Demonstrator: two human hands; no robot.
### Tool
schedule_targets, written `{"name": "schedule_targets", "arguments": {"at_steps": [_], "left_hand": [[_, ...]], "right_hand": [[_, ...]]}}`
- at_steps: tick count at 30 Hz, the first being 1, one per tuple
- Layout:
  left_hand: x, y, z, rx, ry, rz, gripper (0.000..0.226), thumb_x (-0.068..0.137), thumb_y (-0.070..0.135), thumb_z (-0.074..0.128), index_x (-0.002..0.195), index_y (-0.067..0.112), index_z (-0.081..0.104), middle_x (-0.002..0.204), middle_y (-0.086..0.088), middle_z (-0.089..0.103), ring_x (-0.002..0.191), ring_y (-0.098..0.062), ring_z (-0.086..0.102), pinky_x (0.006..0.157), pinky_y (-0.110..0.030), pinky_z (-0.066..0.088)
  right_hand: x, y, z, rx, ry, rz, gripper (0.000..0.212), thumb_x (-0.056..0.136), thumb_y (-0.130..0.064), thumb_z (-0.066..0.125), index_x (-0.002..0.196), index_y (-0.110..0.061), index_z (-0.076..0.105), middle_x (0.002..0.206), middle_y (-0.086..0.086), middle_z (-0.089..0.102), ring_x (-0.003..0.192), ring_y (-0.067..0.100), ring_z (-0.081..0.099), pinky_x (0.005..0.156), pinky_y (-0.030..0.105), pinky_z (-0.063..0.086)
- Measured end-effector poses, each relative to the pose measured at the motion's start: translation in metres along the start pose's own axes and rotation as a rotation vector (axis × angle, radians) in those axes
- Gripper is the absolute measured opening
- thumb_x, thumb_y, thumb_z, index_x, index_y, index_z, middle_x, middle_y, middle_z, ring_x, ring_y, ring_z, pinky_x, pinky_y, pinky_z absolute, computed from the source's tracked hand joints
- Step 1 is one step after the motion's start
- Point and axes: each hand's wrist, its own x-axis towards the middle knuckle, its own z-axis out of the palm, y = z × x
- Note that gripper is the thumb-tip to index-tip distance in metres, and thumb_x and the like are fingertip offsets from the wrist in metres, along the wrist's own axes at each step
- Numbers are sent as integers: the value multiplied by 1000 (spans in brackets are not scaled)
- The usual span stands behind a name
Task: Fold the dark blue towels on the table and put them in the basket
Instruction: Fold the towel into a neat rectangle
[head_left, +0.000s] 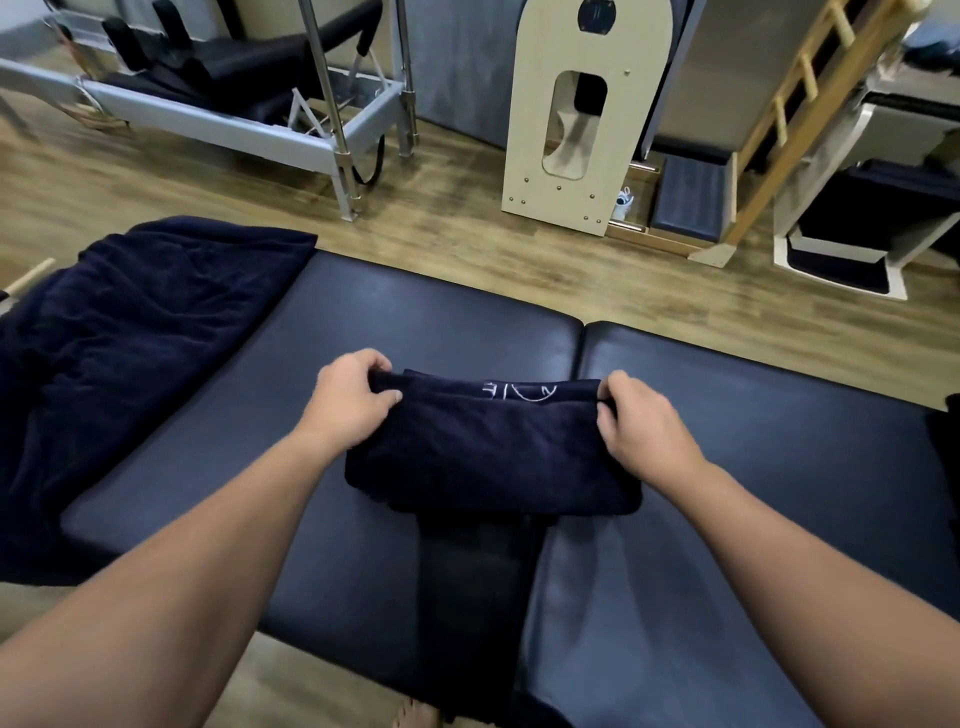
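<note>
Pinching the far corners of the half-folded dark blue towel lying mid-table, the left hand and right hand suit this soft, limp terry (light, likely to sag), best held by its corners.

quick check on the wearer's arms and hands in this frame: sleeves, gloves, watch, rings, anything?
Nothing worn that shows. Both forearms are bare from the bottom edge of the frame to the wrists, with no sleeve in view. The left hand and right hand have no gloves, and no watch, band or ring is visible. No markings or tape show on either arm.
</note>
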Motion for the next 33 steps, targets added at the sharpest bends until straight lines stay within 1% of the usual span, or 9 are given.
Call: {"name": "schedule_targets", "arguments": {"at_steps": [4,6,10,18,21,25,29,31,33], "left_hand": [[-3,9,36,375,178,360,32,95,33,56,115,9,66,137,-15,55,124,-37,52,100,-53,47],[-19,13,55,541,-29,561,53,97,54,42,132,18,60,150,-13,48,139,-34,44,109,-61,36],[-31,2,71,725,-372,293,88,86,78,-6,161,32,-2,170,2,-7,157,-20,-6,119,-67,2],[-10,5,85,679,-368,167,86,85,76,-13,158,31,-18,166,-3,-24,152,-20,-26,122,-60,-3],[-6,2,83,691,-310,192,77,90,63,-15,160,29,-15,169,-1,-17,154,-19,-20,124,-55,2],[-2,-3,73,681,-214,28,68,103,31,28,161,20,-6,169,-9,-7,156,-26,-6,122,-53,15],[-12,3,59,741,-60,310,61,66,0,63,126,5,58,136,-25,49,117,-43,53,82,-50,49],[-24,-2,64,790,-70,501,38,77,15,65,114,7,64,120,-18,59,97,-39,58,72,-45,45],[-34,1,68,766,-198,348,56,95,46,48,136,9,58,138,-18,55,115,-39,57,83,-49,47]], "right_hand": [[51,20,23,6,-39,86,13,101,-22,54,96,-11,56,94,12,60,91,36,55,72,37,36],[69,29,36,6,-49,112,17,102,-25,54,95,-10,59,94,14,62,92,39,57,72,38,39],[83,41,47,-72,-60,254,32,104,-38,47,95,-10,61,99,15,65,98,40,56,71,40,40],[43,-24,42,-395,101,-218,21,84,-36,66,91,-17,62,98,12,54,86,35,49,66,42,39],[18,-30,57,-421,-153,-60,58,90,-63,42,131,-26,58,136,14,51,115,40,47,82,51,43],[34,-21,67,-331,-320,186,74,98,-68,23,160,-33,4,167,17,0,151,42,-7,107,72,22],[44,-23,66,-283,-398,254,73,100,-66,20,159,-32,-5,167,13,-11,150,41,-21,107,79,16],[43,-25,64,-287,-402,271,71,101,-65,19,159,-32,-6,167,14,-12,150,41,-21,108,79,15],[41,-29,62,-299,-393,275,70,103,-61,21,159,-31,-6,167,15,-12,150,42,-20,108,78,13]]}}
